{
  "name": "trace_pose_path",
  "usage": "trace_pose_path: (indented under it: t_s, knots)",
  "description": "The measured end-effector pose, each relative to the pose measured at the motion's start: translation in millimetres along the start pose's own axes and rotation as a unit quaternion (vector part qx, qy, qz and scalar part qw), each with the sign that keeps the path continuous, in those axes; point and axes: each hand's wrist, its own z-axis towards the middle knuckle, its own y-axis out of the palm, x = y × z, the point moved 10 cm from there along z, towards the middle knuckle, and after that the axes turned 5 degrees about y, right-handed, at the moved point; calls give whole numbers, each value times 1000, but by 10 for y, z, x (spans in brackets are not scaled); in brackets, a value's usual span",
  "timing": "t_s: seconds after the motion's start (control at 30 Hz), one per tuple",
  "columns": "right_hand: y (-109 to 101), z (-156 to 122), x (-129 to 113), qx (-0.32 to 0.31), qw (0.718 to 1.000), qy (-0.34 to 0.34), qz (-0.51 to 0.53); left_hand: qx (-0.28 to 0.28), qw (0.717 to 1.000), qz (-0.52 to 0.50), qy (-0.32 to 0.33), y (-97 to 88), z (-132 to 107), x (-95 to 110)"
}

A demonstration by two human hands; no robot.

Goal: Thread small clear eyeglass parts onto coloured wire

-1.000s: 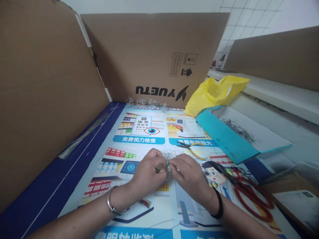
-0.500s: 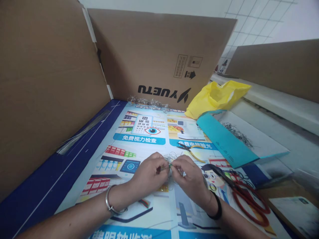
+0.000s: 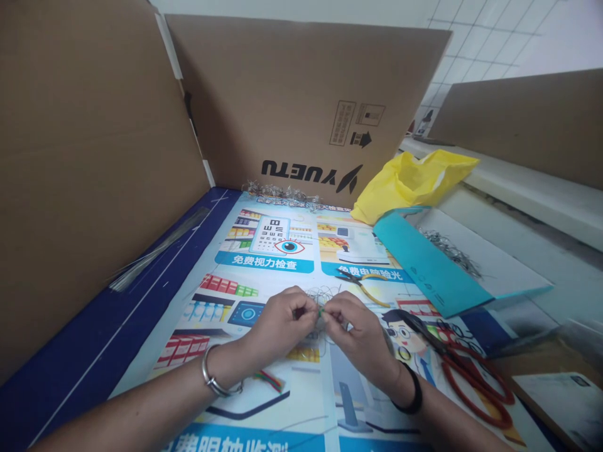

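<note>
My left hand and my right hand meet over the printed poster, fingertips pinched together. Between them is a small green piece joined to a tangle of thin silver wire. Both hands pinch this wire piece; the thumbs and forefingers are closed on it. A silver bangle sits on my left wrist and a black band on my right. Red and green strands lie on the poster under my left wrist.
Yellow-handled pliers lie just beyond my hands. Red-handled scissors lie at the right. A teal folder carries a heap of wire bits. A yellow bag is behind it. Cardboard walls stand left and back, with straight wires along the left.
My hands have stayed together over the same spot, with only small finger movements on the wire piece. The view has shifted slightly.
</note>
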Motion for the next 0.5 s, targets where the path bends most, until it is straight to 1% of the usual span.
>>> trace_pose_path:
  t_s: [0.13, 0.23, 0.37, 0.5]
  knots:
    - [10, 17, 12, -9, 1000, 13, 16, 6, 1000, -16, -11, -36, 6, -14]
    - [12, 18, 16, -10, 1000, 18, 21, 8, 999, -36, -33, -49, 0, -62]
    - [18, 7, 33, -10, 1000, 21, 20, -7, 993, -80, -82, -4, -20, -149]
    - [38, 3, 53, -19, 999, 28, 16, -25, 989, -104, -101, 45, -24, -162]
